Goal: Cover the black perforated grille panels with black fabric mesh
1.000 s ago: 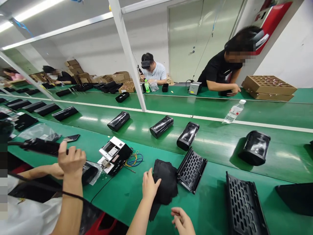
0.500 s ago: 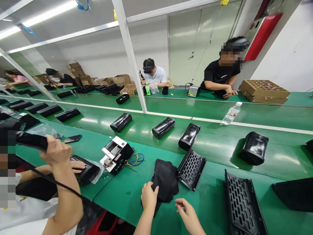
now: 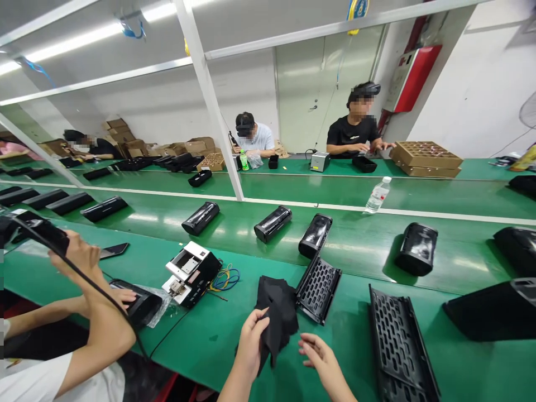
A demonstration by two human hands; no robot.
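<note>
At the far left of a green bench [image 3: 201, 329], I see a seated co-worker in a white top [image 3: 62, 368], one hand raised and gripping a dark handheld tool [image 3: 46, 234], the other resting on a glossy black housing [image 3: 144, 306]. A phone [image 3: 114, 250] lies beyond that arm. Next comes a white-and-black machine [image 3: 193, 273], with a coil of yellow and blue wires [image 3: 226, 277] just to its right. Near the middle, the bare left hand [image 3: 250, 341] of the person at work pinches thin black material [image 3: 273, 332] between thumb and fingers, its near end hanging down; I cannot tell whether that is one sheet or several. It overlaps a loose pile of black sheets [image 3: 288, 304] on the bench. To the right of the pile, apart from it, the right hand [image 3: 321, 360] hovers with fingers loosely curved and nothing visible in its grasp. Beyond that hand, a slotted black panel [image 3: 320, 287] lies tilted beside the pile. Farther right, behind the bench, a clear water bottle [image 3: 378, 195] stands near a white strip. A larger slotted panel [image 3: 400, 340] lies on the bench, and at the right edge sits a dark, tapered casing [image 3: 489, 310].
</note>
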